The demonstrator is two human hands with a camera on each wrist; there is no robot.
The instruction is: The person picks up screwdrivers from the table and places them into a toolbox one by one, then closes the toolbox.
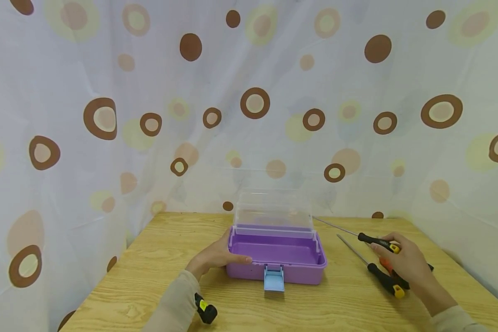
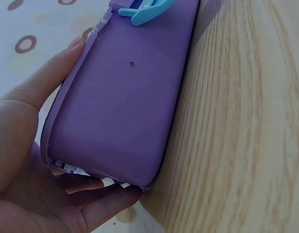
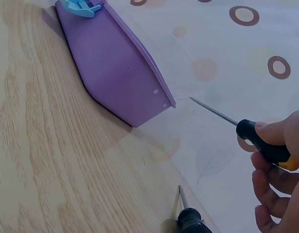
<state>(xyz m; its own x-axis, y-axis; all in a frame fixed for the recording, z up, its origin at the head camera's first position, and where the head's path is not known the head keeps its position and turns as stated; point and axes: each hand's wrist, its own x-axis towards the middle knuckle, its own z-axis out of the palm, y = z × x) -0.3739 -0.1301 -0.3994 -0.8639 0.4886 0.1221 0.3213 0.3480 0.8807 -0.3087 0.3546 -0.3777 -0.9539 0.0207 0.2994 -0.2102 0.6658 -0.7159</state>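
A purple toolbox [image 1: 257,272] stands on the table with its clear lid [image 1: 274,210] raised and its light blue latch [image 1: 274,279] hanging down in front. My left hand [image 1: 217,254] grips the box's left end, thumb over the rim and fingers against the side wall, as the left wrist view shows. In my right hand [image 1: 406,258], a screwdriver [image 3: 256,138] with a black and yellow handle is held by thumb and fingers, its shaft pointing left toward the box. A second black and yellow screwdriver [image 1: 382,278] lies on the table below that hand.
Something orange-red [image 1: 385,263] with black parts lies partly hidden beneath the right hand. By the left sleeve, a black object with a yellow mark [image 1: 206,310] rests on the wooden table [image 1: 149,276]. A dotted curtain [image 1: 216,152] hangs behind the table.
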